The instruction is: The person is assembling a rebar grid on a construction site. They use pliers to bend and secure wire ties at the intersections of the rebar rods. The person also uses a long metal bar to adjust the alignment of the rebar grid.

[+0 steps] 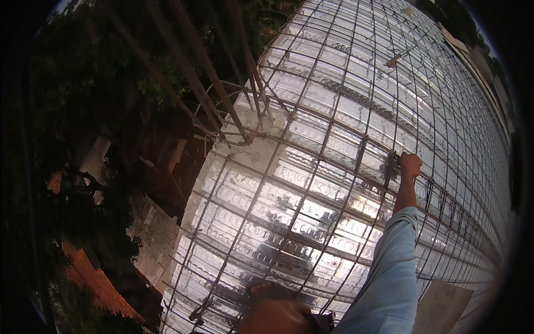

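Note:
My right hand [410, 165] reaches forward at the end of a light blue sleeve, with its fingers closed around a bar of the rebar mesh [311, 145]. A small dark thing sits at the bar crossing just left of the fist. The mesh of rusty steel bars lies over shiny ribbed metal decking [289, 211]. At the lower edge is a blurred brown shape, seemingly my left hand [275, 316], with a dark band beside it. Its fingers do not show. Just above it, what looks like a foot in a sandal [267, 288] stands on the mesh.
Tall column bars with ties [222, 94] rise at the deck's near left corner. The deck edge [189, 222] drops to tiled roofs [94, 281] and dark trees below. A flat board [442, 306] lies at lower right; a short wood piece [397, 57] rests far up.

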A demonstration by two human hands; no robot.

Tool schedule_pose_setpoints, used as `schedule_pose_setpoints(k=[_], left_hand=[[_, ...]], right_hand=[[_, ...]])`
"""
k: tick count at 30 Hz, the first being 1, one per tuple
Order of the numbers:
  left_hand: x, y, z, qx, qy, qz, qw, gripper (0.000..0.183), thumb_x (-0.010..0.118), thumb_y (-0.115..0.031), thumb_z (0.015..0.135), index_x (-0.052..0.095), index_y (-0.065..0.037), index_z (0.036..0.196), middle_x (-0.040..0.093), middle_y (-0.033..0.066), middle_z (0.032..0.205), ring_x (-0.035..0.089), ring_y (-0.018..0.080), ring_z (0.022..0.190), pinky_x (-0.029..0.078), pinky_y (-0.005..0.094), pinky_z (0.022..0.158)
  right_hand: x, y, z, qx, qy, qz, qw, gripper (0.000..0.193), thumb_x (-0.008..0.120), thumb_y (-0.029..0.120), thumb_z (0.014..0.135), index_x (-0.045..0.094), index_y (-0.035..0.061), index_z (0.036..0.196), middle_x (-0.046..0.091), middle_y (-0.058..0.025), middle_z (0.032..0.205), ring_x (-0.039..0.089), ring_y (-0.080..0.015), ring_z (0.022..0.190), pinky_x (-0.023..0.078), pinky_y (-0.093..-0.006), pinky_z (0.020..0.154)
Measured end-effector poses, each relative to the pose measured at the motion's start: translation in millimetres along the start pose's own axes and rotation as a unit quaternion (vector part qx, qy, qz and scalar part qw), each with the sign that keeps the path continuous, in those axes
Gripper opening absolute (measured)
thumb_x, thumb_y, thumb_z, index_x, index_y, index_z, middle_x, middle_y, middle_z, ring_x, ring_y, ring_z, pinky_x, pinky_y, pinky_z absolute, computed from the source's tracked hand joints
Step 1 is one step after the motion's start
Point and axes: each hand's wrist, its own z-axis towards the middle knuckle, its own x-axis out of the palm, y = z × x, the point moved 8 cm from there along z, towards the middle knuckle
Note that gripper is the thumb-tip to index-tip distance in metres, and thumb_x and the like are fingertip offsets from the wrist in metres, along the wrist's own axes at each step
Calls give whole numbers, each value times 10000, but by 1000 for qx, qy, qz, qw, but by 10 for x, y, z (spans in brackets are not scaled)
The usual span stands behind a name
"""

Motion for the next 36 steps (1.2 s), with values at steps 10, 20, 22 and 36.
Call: schedule_pose_setpoints(k=[10,20,22,36], left_hand=[[-150,539,-313,-29,-28,7,999,209,621,-185,901,722,-17,972,682,127,824,593,218,597,469,332,509],[-294,1077,358,-32,-50,-40,997,204,597,-142,904,705,14,979,666,134,820,620,226,665,488,355,593],[-279,809,769,-53,-29,-77,995,203,576,-116,909,689,35,986,654,145,816,638,243,716,501,381,658],[1667,-3994,136,176,454,-414,769,572,587,-466,983,599,20,1285,676,132,1034,624,193,861,508,358,760]], right_hand=[[-126,208,-10,-48,-17,146,988,401,554,325,903,718,-28,1004,711,-273,1072,692,-439,1032,537,-526,859],[-305,9,-1965,-130,17,620,773,343,565,180,980,538,25,675,385,29,627,352,-108,605,297,-341,565],[-621,101,-3140,-162,89,642,744,377,543,242,1018,448,84,690,317,57,627,278,-79,598,225,-314,539],[-456,-537,-7674,-204,706,372,567,298,561,240,995,660,-4,856,579,-73,598,515,-152,446,364,-305,411]])
